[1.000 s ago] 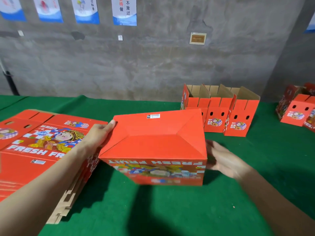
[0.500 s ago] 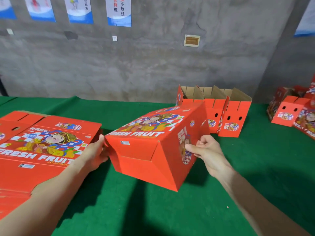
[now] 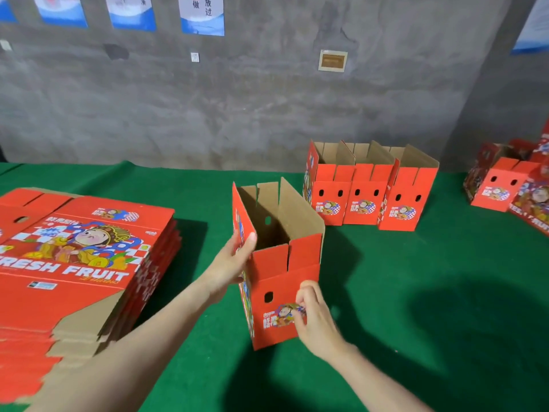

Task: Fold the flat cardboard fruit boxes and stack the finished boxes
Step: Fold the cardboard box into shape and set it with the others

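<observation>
Box [image 3: 285, 281] status, pls?

Upright on the green table [image 3: 416, 307], mid-frame, open end up, brown inside showing. Top flaps stand up, none folded shut.

Hands?

Both on it, apart. Left hand [image 3: 234, 260] grips the near-left top corner, thumb on the front, palm vs. the left wall. Right hand [image 3: 313, 316] is low on the front face by the right edge, fingers bent onto the print there. Can't tell if it pinches anything or just presses. It hides the right handle hole; the left hole shows.

Flat ones?

Stack of flat boxes [image 3: 74, 263] on the table's left side, near the box w/ a strip of green between. Top sheet reads FRESH FRUIT, cartoon figure above it.

Done ones?

Three finished boxes [image 3: 368, 200] in a row at the back right, side by side & touching, tops open, each w/ two holes in front. They sit behind the held box, not touching it. More boxes [image 3: 505, 188] at the far right edge, some tipped, count unclear.

Bkgd?

Grey wall [image 3: 237, 108], posters [image 3: 202, 16] along the top, cut off by the frame.
</observation>
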`<action>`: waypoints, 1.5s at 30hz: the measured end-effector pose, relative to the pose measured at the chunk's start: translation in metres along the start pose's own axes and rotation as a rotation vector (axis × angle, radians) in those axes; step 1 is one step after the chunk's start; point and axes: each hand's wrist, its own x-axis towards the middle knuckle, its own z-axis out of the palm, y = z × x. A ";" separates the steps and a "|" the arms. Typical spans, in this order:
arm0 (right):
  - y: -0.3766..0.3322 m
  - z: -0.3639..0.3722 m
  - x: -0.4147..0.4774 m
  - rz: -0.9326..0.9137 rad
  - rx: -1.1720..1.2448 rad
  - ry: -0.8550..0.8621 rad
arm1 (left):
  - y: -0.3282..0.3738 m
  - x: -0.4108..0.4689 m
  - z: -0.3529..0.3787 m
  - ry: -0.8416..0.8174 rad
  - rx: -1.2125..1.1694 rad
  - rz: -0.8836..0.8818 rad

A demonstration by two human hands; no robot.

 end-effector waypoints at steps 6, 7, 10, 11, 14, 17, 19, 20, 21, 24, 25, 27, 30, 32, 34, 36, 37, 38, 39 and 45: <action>0.007 0.026 -0.034 0.065 -0.134 -0.091 | 0.006 0.003 0.001 0.012 0.245 0.117; 0.006 0.031 -0.041 0.036 -0.157 -0.068 | 0.005 0.004 0.001 0.038 0.331 0.127; 0.004 0.038 -0.057 -0.055 -0.238 -0.065 | -0.002 0.002 -0.001 0.043 0.427 0.157; 0.004 0.038 -0.057 -0.028 -0.248 -0.106 | -0.005 0.001 -0.002 0.020 0.427 0.164; 0.005 0.038 -0.046 0.062 -0.279 -0.214 | -0.011 0.000 -0.004 0.000 0.423 0.191; 0.004 0.040 -0.030 0.101 -0.276 -0.274 | -0.015 0.000 -0.004 0.011 0.374 0.187; 0.002 0.041 -0.021 0.107 -0.306 -0.309 | -0.015 0.002 -0.008 -0.006 0.269 0.175; 0.001 0.042 -0.017 0.121 -0.318 -0.328 | -0.015 0.004 -0.012 -0.025 0.204 0.168; 0.000 0.043 -0.012 0.139 -0.322 -0.341 | -0.016 0.006 -0.015 -0.061 0.142 0.159; -0.001 0.045 0.004 0.190 -0.309 -0.368 | -0.016 0.008 -0.024 -0.213 0.139 0.121; 0.000 0.045 0.010 0.198 -0.304 -0.370 | -0.019 0.011 -0.024 -0.211 0.192 0.119; 0.002 0.048 0.020 0.217 -0.295 -0.372 | -0.030 0.017 -0.024 -0.113 0.291 0.139; 0.004 0.053 0.030 0.235 -0.306 -0.386 | -0.064 0.027 -0.025 -0.093 0.541 0.108; 0.005 0.055 0.037 0.264 -0.332 -0.420 | -0.087 0.032 -0.027 -0.148 0.762 0.002; 0.010 0.053 0.054 0.303 -0.351 -0.451 | -0.103 0.038 -0.025 -0.170 0.908 -0.055; 0.016 0.049 0.077 0.342 -0.375 -0.468 | -0.112 0.046 -0.022 -0.197 0.990 -0.114; 0.019 0.047 0.088 0.365 -0.388 -0.477 | -0.115 0.051 -0.020 -0.208 1.028 -0.148; 0.021 0.046 0.100 0.387 -0.396 -0.484 | -0.119 0.057 -0.021 -0.213 1.075 -0.174; 0.024 0.045 0.112 0.403 -0.401 -0.490 | -0.122 0.064 -0.022 -0.204 1.125 -0.201; 0.051 0.050 0.169 0.443 -0.389 -0.487 | -0.143 0.099 -0.039 -0.142 1.382 -0.437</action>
